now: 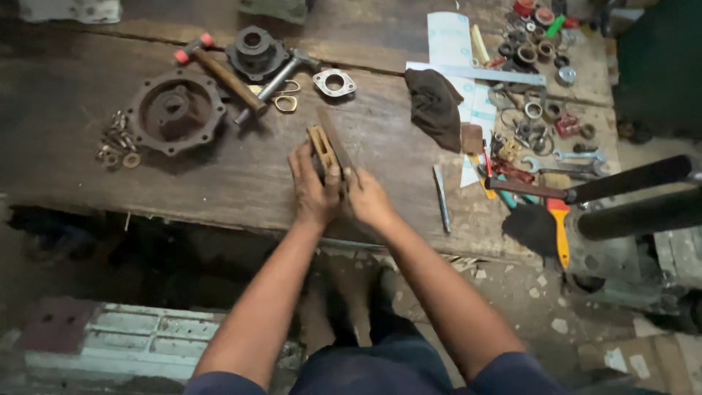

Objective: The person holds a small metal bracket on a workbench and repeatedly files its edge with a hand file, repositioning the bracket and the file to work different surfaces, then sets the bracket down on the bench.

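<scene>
My left hand (313, 190) grips a small brownish slotted metal part (320, 146) and presses it on the wooden workbench (241, 183). Close beside it, my right hand (368, 201) holds a long flat metal file (334, 143) that lies slanted across the part. The two hands touch each other near the bench's middle. Both forearms reach up from the bottom of the view.
A round rusty flange housing (174, 111), a hammer (223, 73), a second housing (256, 51), a gasket plate (334, 82) and small nuts (117, 143) lie at the back left. A dark rag (435, 106), wrenches, rings, a steel ruler (482, 73) and a brush (541, 227) crowd the right.
</scene>
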